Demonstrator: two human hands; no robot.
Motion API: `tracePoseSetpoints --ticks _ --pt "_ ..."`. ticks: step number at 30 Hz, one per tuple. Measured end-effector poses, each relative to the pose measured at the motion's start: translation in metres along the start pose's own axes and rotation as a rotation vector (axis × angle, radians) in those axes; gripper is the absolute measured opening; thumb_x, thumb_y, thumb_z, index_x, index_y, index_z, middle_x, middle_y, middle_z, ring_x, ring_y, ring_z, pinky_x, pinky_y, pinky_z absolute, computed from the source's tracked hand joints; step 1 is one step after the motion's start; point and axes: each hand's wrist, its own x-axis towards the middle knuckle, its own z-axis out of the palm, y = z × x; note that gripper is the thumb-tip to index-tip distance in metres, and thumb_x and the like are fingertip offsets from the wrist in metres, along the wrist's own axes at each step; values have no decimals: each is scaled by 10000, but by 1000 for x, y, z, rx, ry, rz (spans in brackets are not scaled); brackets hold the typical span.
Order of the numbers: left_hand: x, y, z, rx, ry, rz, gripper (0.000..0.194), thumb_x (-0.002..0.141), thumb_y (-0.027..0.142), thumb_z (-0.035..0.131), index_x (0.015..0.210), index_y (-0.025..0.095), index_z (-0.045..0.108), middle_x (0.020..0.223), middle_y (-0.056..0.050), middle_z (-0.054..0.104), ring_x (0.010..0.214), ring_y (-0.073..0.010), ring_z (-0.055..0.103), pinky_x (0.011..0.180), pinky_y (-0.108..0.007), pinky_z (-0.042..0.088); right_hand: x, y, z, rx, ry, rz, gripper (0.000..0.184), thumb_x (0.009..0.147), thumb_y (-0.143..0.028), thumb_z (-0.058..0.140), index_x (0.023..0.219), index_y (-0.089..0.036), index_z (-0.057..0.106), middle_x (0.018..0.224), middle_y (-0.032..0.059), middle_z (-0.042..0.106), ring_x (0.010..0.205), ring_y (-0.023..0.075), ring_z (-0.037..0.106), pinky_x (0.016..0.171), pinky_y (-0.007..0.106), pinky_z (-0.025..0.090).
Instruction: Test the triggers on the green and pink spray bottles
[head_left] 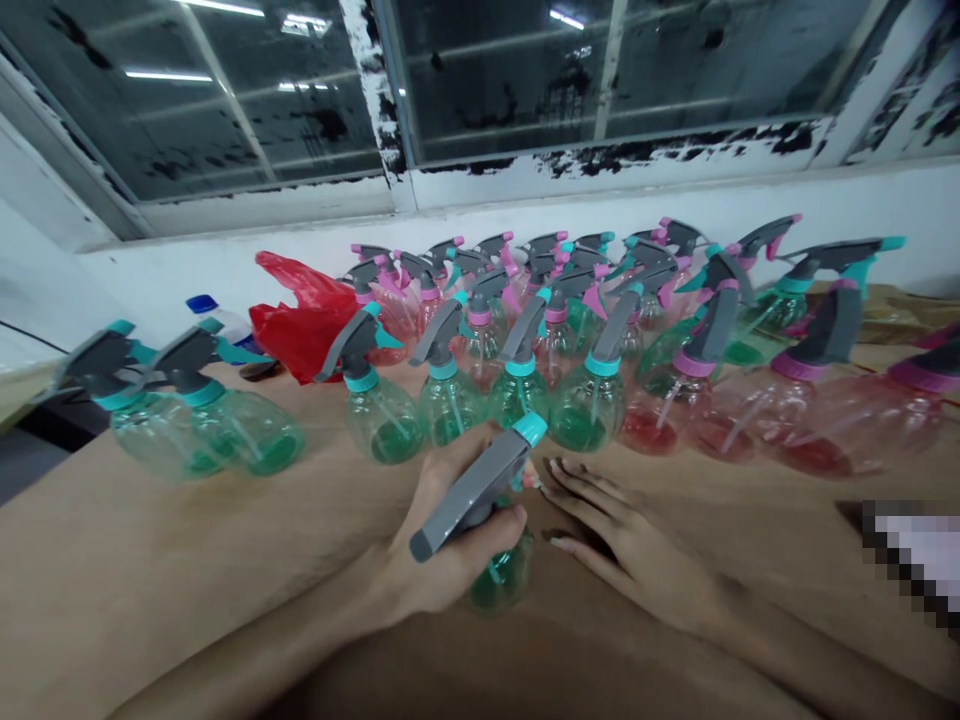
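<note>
My left hand [442, 535] is wrapped round the neck of a green spray bottle [501, 585] with a grey and turquoise trigger head. The bottle is close in front of me, its nozzle pointing away and a little to the right. My right hand [622, 540] lies beside it on the right, palm down, fingers stretched toward the bottle and holding nothing. Whether its fingertips touch the bottle or the table I cannot tell. Just beyond my hands stand more green spray bottles [589, 415] in a row, and pink-collared spray bottles [652, 425] continue it to the right.
Several more bottles crowd behind the front row, up to the window wall. Two green spray bottles [259, 440] stand apart at the left. A red plastic bag [304, 320] and a blue-capped bottle [225, 322] are behind them. A blurred-out item [919, 555] lies at the right of the wooden table [187, 590].
</note>
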Motion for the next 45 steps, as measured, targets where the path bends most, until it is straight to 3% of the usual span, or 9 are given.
tracePoseSetpoints --ticks 7,12,26,37,45 --pt "3 -4 5 14 68 67 403 592 159 491 969 235 609 823 -14 633 640 -173 566 634 -307 506 -1 2 3 29 50 -7 478 878 -362 475 1333 -229 406 1392 60 415 1290 244 343 1029 485 355" --pt "3 -6 8 -145 44 90 439 597 97 494 1000 228 609 1021 -40 635 834 -181 617 745 -288 533 -1 2 2 9 34 -4 486 881 -373 466 1335 -212 403 1392 72 415 1292 246 339 1034 488 345" --pt "1 -7 6 -47 27 74 489 598 60 488 1045 237 578 860 -5 613 653 -148 592 587 -263 491 -3 5 4 -6 -5 2 500 887 -382 448 1355 -224 370 1415 55 383 1316 239 288 1046 489 327" --pt "1 -4 5 -113 30 125 491 575 13 484 1009 217 588 885 -8 598 723 -154 594 676 -279 509 -3 4 3 -21 -22 6 500 893 -379 436 1361 -221 358 1413 49 386 1318 236 285 1053 485 319" --pt "0 -4 5 -159 19 86 424 621 79 518 1017 213 590 916 -26 606 761 -170 584 708 -294 506 -4 6 6 -20 -33 14 498 897 -385 426 1362 -220 357 1427 37 365 1329 225 262 1065 472 303"
